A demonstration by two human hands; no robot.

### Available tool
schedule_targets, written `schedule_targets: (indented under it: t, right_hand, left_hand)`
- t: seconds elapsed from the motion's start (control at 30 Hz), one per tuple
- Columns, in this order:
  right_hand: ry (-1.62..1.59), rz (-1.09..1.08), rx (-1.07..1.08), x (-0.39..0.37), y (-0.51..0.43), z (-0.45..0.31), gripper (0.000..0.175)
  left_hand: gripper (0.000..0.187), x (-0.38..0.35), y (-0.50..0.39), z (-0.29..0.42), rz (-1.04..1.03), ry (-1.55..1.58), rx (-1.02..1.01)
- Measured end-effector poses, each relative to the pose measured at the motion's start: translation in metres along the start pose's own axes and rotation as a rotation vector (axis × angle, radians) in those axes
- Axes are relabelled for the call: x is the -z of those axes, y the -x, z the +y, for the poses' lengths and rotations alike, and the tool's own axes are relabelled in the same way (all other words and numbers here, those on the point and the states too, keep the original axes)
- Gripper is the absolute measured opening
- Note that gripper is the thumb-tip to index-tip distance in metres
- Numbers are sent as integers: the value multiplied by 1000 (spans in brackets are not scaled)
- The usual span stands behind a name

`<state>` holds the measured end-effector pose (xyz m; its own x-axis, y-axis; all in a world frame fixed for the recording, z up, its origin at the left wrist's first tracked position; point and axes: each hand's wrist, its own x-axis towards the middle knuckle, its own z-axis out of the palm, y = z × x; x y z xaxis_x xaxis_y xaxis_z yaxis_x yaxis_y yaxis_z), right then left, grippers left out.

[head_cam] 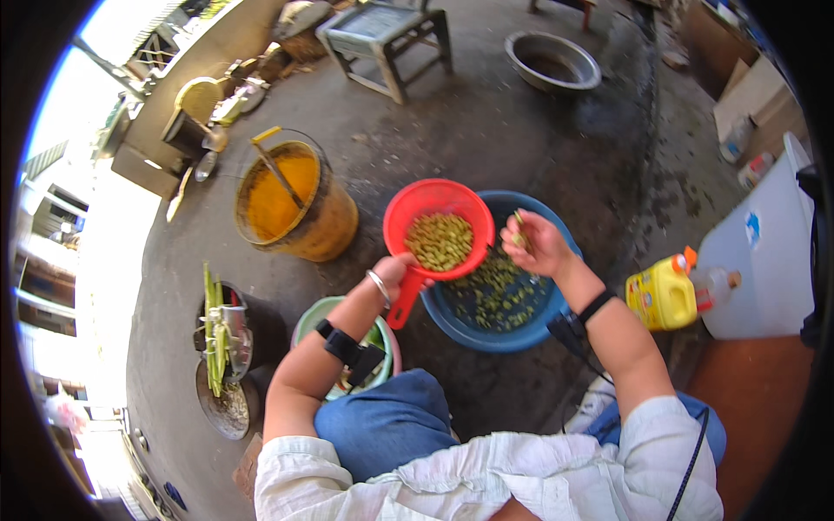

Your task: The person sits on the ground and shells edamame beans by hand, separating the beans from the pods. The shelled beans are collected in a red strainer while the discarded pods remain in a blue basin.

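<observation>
My left hand (394, 277) grips a red plastic strainer (405, 208) near its handle, thumb on the rim. Small chopped green vegetable pieces (440, 242) are heaped inside it. The strainer is held over the left edge of a blue plastic basin (469, 337). More chopped pieces (511, 316) lie spread in the basin, apparently in water. Above the basin's right side, my right hand (541, 244) is raised, with a few green pieces pinched in its curled fingers. A gap separates it from the strainer.
Left stand a yellow bucket (335, 228) with a stick, a dark pot (264, 325) with long green stalks (216, 342), and a pale green basin (319, 312). Right is a yellow jug (661, 296) beside a large white bin (749, 260). Beyond are a stool (384, 49) and a metal basin (554, 78).
</observation>
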<state>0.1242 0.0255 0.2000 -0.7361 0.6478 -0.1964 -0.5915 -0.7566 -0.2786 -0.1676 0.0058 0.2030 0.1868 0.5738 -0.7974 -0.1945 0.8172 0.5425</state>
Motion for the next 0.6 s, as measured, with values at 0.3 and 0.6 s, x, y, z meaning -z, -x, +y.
schedule_targets:
  t: [0.3,0.6]
  right_hand:
    - [271,38,146,-49,-5,-20,32]
    - [2075,190,282,-50,-47,27,25]
  left_hand:
    - [24,-4,8,0,-64,-5,43]
    - [24,-21,8,-13,-171,-69,83]
